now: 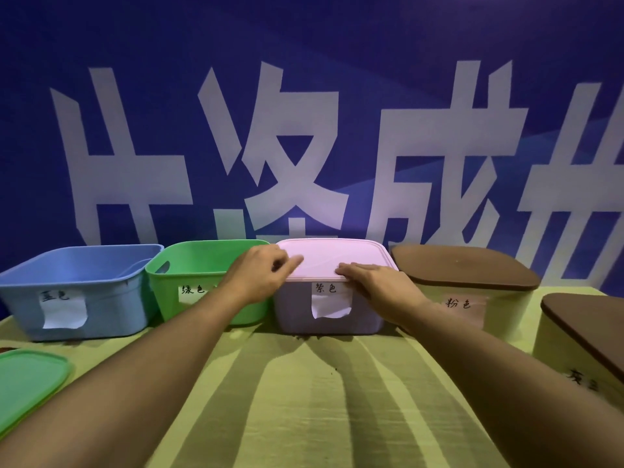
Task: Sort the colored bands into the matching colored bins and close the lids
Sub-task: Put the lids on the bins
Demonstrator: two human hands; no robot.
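- Nearest, a loose green lid [28, 383] lies flat on the surface [304, 400], well to the left of the purple bin and nearer than it; the surface wears a yellow-green cloth.
- Both bare forearms reach forward over the cloth toward the purple bin [327, 309], which stands in the middle of the row with a paper label on its front wall.
- The pale pink-purple lid [334, 258] sits on top of the purple bin, covering its opening.
- The left hand [261, 275] is at the lid's front left corner, its fingers curled with the tips on the lid's edge; whether they grip the rim or only press on it cannot be told.
- The right hand [374, 278] lies flat on the lid's front right part, fingers straight and together, pressing down.
- Just left of the purple bin stands the green bin [189, 282], open, partly hidden by the left wrist.
- Further left of the purple bin is the blue bin [77, 292], also open, with something blue leaning inside it.
- Right of the purple bin stand two cream bins with brown lids on: one just beside it [472, 298], the other [580, 349] further right and nearer.
- No bands show anywhere.
- Behind the purple bin hangs a blue banner [304, 96] with large white characters.
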